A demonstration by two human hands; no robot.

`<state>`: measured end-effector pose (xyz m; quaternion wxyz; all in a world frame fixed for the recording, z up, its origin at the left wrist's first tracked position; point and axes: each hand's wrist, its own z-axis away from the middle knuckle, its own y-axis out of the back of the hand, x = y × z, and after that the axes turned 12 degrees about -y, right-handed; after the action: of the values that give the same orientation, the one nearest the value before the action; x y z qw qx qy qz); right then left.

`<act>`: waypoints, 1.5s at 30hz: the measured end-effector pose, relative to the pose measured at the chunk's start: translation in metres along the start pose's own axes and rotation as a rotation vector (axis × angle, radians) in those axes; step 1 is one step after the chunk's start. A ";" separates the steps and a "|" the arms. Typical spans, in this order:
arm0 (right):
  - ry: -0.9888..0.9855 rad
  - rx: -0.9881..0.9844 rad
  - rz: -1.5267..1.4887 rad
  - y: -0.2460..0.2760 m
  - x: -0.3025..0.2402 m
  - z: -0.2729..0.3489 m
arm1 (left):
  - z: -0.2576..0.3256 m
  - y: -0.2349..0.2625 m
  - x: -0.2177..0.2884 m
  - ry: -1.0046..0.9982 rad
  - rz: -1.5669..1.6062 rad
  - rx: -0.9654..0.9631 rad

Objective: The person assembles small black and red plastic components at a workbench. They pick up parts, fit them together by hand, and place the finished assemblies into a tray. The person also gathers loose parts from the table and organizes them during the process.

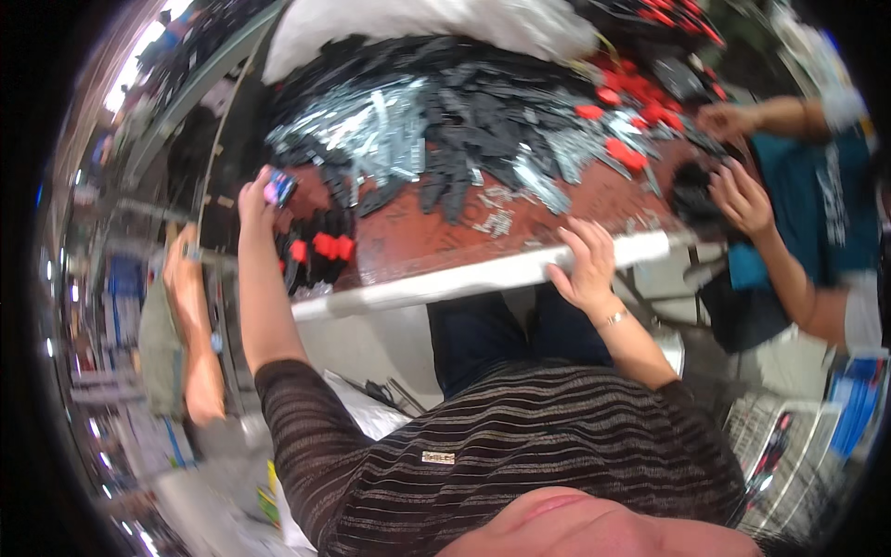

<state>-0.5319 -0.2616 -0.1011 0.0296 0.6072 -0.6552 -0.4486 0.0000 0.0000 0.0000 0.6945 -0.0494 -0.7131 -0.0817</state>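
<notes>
My left hand (256, 200) is at the left end of the table, arm stretched out. Its fingers are closed on a small dark object with pink and blue colouring (280, 188), too blurred to name. Just nearer than it lie black pieces with red ends (320, 249). My right hand (589, 266) rests on the white front edge (483, 278) of the reddish-brown table, fingers apart, holding nothing. Beyond it small silver pieces (498, 221) are scattered, and farther back lie heaps of long black strips (464, 125) and shiny silver strips (385, 130).
A white sack (427, 32) lies at the back. Red parts (640, 102) are heaped at the back right. A co-worker in teal (807, 204) works at the right end, hands over a black bundle (696, 195). Another person's arm (195, 325) is at the left. A white wire basket (784, 446) stands lower right.
</notes>
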 end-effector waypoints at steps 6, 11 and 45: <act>-0.073 0.120 -0.064 0.075 0.025 0.056 | 0.220 -0.122 0.014 -0.735 -0.199 -0.617; -1.120 -0.002 -0.280 0.068 0.137 0.229 | 0.291 -0.149 -0.041 -1.151 -0.688 -0.811; -0.377 -0.157 -0.318 0.104 0.002 0.035 | 0.303 -0.149 -0.055 -1.174 -0.704 -0.480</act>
<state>-0.6327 -0.2590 -0.0582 -0.1171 0.6040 -0.5087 -0.6022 -0.3234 -0.0875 -0.0690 0.0997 -0.0038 -0.9044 -0.4148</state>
